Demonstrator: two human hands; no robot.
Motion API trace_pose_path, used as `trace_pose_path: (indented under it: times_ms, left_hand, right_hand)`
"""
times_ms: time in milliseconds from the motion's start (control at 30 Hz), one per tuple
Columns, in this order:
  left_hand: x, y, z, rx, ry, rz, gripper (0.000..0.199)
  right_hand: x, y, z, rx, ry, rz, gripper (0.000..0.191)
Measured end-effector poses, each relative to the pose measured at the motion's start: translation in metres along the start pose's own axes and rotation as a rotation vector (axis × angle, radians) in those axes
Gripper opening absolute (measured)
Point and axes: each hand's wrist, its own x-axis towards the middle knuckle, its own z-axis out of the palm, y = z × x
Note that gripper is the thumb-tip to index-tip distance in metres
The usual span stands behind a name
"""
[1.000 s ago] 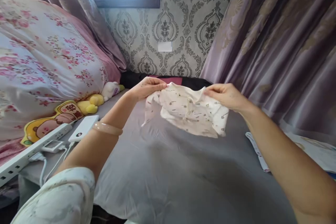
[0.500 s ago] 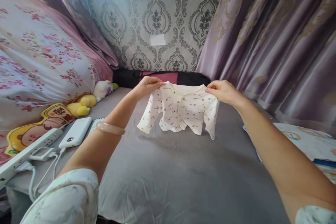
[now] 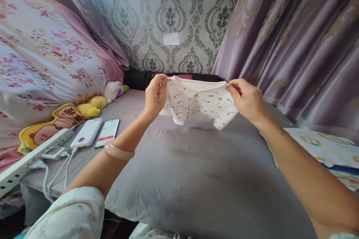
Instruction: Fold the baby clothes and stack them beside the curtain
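Note:
A small white baby shirt (image 3: 196, 101) with a tiny print and cream-coloured neck trim hangs stretched between my two hands, above the grey bed sheet (image 3: 190, 179). My left hand (image 3: 156, 95) pinches it at one shoulder. The opposite shoulder is gripped between the thumb and fingers of my right hand (image 3: 248, 101). Its front overlaps at the middle, and the lower part is swung back and partly folded from view. A pale bangle (image 3: 119, 151) circles my left forearm.
To the left lie a power strip (image 3: 36, 157), a white power bank (image 3: 86, 133) with cables, a phone (image 3: 107, 133) and plush toys (image 3: 89, 106). Folded printed cloths (image 3: 322, 145) rest at the right. A black and red roll (image 3: 140, 79) lines the wall.
Both hands have raised the shirt slightly and pulled it wider. Its hem and sleeves have swung up and away from me. More of the phone shows as the view shifts.

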Motion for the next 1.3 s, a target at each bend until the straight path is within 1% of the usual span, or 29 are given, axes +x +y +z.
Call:
trace_pose_path:
  times_ms: [67, 133, 200, 267, 333, 400, 467, 533, 600, 633, 700, 767, 867, 933, 1000, 1067, 1133, 1200, 1300]
  left_hand:
    - [0.0, 0.016, -0.02, 0.039, 0.008, 0.067, 0.02]
    - [0.008, 0.03, -0.041, 0.063, -0.07, 0.098, 0.02]
    - [0.021, 0.037, -0.057, 0.057, -0.219, 0.069, 0.02]
    - [0.035, 0.031, -0.062, 0.024, -0.395, -0.002, 0.023]
    - [0.043, 0.012, -0.054, -0.005, -0.563, -0.071, 0.026]
    - [0.038, -0.019, -0.034, 0.027, -0.724, -0.095, 0.027]
    - [0.021, -0.051, -0.007, 0.11, -0.91, -0.105, 0.027]
    - [-0.004, -0.078, 0.019, 0.213, -1.023, -0.139, 0.025]
    - [-0.031, -0.095, 0.04, 0.324, -1.066, -0.196, 0.025]
    - [-0.042, -0.1, 0.048, 0.374, -1.088, -0.217, 0.025]
    - [-0.059, -0.106, 0.059, 0.476, -1.117, -0.262, 0.027]
    - [-0.069, -0.109, 0.064, 0.563, -1.131, -0.298, 0.028]
    - [-0.073, -0.112, 0.069, 0.629, -1.137, -0.32, 0.026]
    - [-0.072, -0.113, 0.072, 0.64, -1.145, -0.318, 0.026]
    - [-0.071, -0.113, 0.076, 0.652, -1.163, -0.299, 0.029]
    - [-0.07, -0.111, 0.081, 0.673, -1.175, -0.265, 0.033]
    - [-0.069, -0.107, 0.085, 0.694, -1.184, -0.223, 0.033]
    - [-0.07, -0.103, 0.088, 0.696, -1.192, -0.192, 0.031]
    - [-0.076, -0.102, 0.089, 0.663, -1.179, -0.204, 0.028]
  right_hand:
    - [-0.003, -0.01, -0.016, 0.107, -0.052, 0.063, 0.03]
    - [-0.001, -0.019, -0.033, 0.263, -0.143, 0.153, 0.033]
    - [0.005, -0.023, -0.046, 0.39, -0.271, 0.245, 0.036]
    - [0.012, -0.018, -0.049, 0.454, -0.408, 0.32, 0.037]
    - [0.017, -0.005, -0.038, 0.469, -0.54, 0.367, 0.037]
    - [0.015, 0.015, -0.014, 0.442, -0.678, 0.368, 0.035]
    - [0.005, 0.036, 0.018, 0.351, -0.816, 0.303, 0.03]
    - [-0.01, 0.053, 0.053, 0.171, -0.914, 0.235, 0.022]
    - [-0.028, 0.065, 0.083, -0.023, -0.937, 0.203, 0.019]
    - [-0.037, 0.07, 0.094, -0.079, -0.935, 0.213, 0.018]
    - [-0.051, 0.075, 0.11, -0.134, -0.91, 0.233, 0.019]
    - [-0.062, 0.079, 0.119, -0.124, -0.877, 0.251, 0.02]
    - [-0.07, 0.085, 0.126, -0.03, -0.849, 0.322, 0.02]
    - [-0.072, 0.088, 0.131, 0.043, -0.847, 0.394, 0.021]
    - [-0.072, 0.088, 0.136, 0.063, -0.856, 0.435, 0.025]
    - [-0.071, 0.087, 0.142, 0.012, -0.871, 0.449, 0.032]
    - [-0.071, 0.085, 0.147, -0.055, -0.884, 0.467, 0.035]
    - [-0.072, 0.082, 0.151, -0.1, -0.894, 0.48, 0.032]
    - [-0.076, 0.078, 0.154, -0.142, -0.868, 0.452, 0.028]
